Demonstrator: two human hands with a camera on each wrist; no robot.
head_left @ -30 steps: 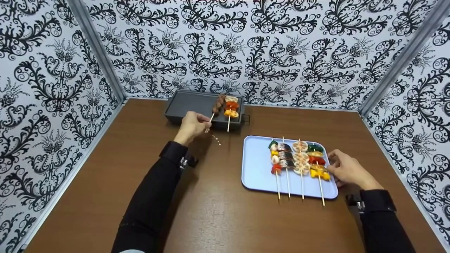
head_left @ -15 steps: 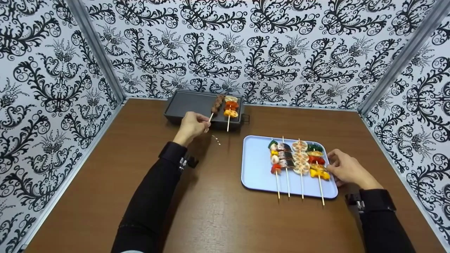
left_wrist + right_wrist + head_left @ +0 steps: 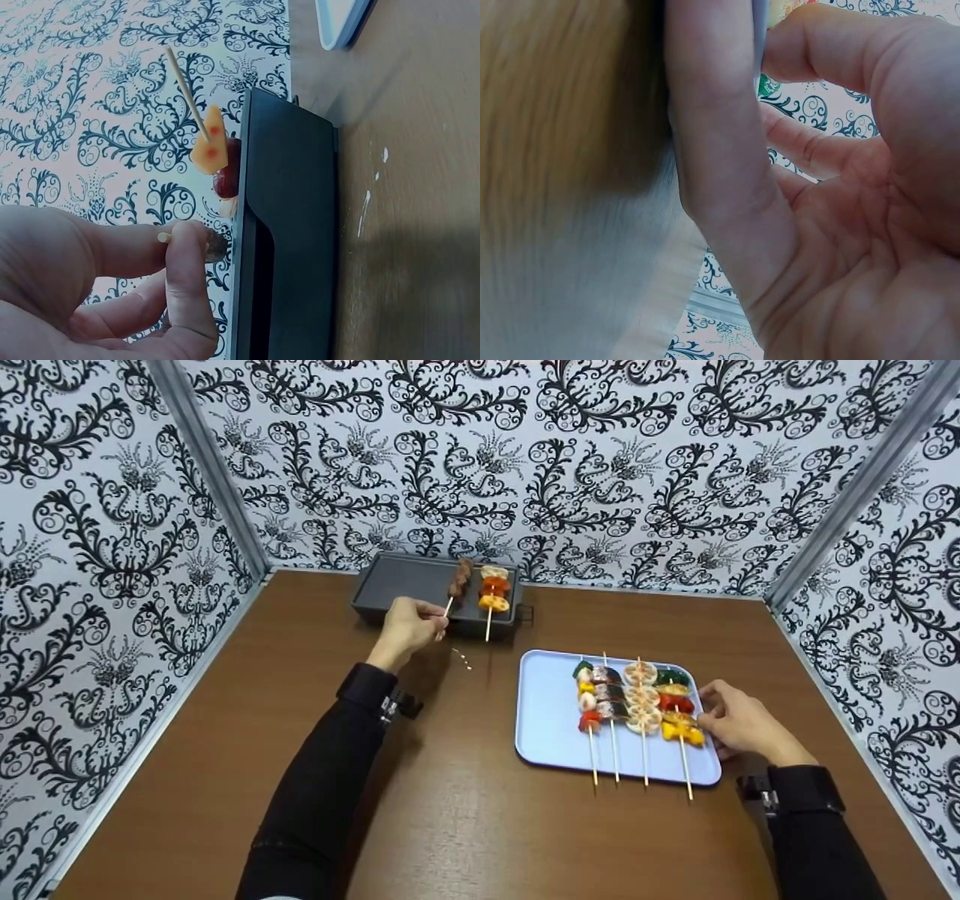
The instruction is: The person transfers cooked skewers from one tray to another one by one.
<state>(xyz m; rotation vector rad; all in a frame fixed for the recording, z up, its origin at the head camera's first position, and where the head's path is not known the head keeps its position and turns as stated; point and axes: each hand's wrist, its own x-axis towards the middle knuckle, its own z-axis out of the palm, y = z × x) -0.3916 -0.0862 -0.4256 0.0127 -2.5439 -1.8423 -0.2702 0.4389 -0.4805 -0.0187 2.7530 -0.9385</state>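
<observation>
My left hand point(image 3: 411, 626) pinches the stick end of a brown meat skewer point(image 3: 460, 579) between thumb and fingers. The meat lies over the dark grey grill point(image 3: 405, 577), left of a vegetable skewer point(image 3: 493, 587) with orange and red pieces. Up close in the left wrist view, the pinched stick tip point(image 3: 164, 238) pokes out beside the thumb. My right hand point(image 3: 742, 724) grips the right rim of a pale blue tray point(image 3: 544, 712), thumb above. In the right wrist view that hand point(image 3: 840, 172) mostly hides the tray.
Several skewers rest on the tray, among them white slices point(image 3: 642, 697) and dark silvery chunks point(image 3: 609, 692). Small white marks point(image 3: 462, 658) show on the brown table point(image 3: 450, 810) before the grill. Patterned walls point(image 3: 480, 472) enclose the back and sides.
The meat skewer has shifted slightly left on the grill, away from the vegetable skewer, with my left hand moving along. My right hand and the tray stay put.
</observation>
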